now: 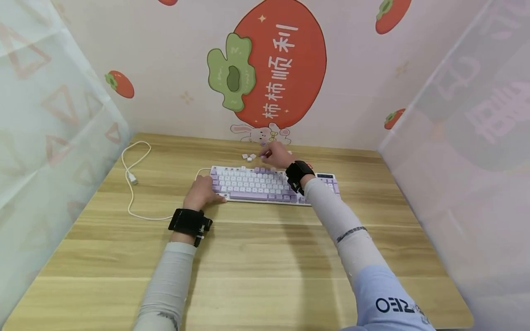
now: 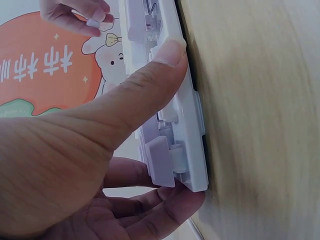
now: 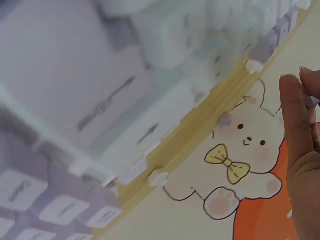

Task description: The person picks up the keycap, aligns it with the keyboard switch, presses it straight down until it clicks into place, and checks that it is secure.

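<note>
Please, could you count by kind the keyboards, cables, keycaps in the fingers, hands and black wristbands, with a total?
Keyboard: 1
Cable: 1
Held keycap: 1
Hands: 2 (left hand, right hand)
Black wristbands: 2
Total: 7

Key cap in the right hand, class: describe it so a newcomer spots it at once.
On the wooden table, find the white-and-purple keyboard. Near its far edge, the right hand pinches the key cap. Unlike nearby loose caps, it is held.

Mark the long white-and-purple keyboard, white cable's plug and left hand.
White-and-purple keyboard (image 1: 256, 185), head view: on its middle keys.
White cable's plug (image 1: 132, 178), head view: on its casing.
Left hand (image 1: 200, 191), head view: on its back.
</note>
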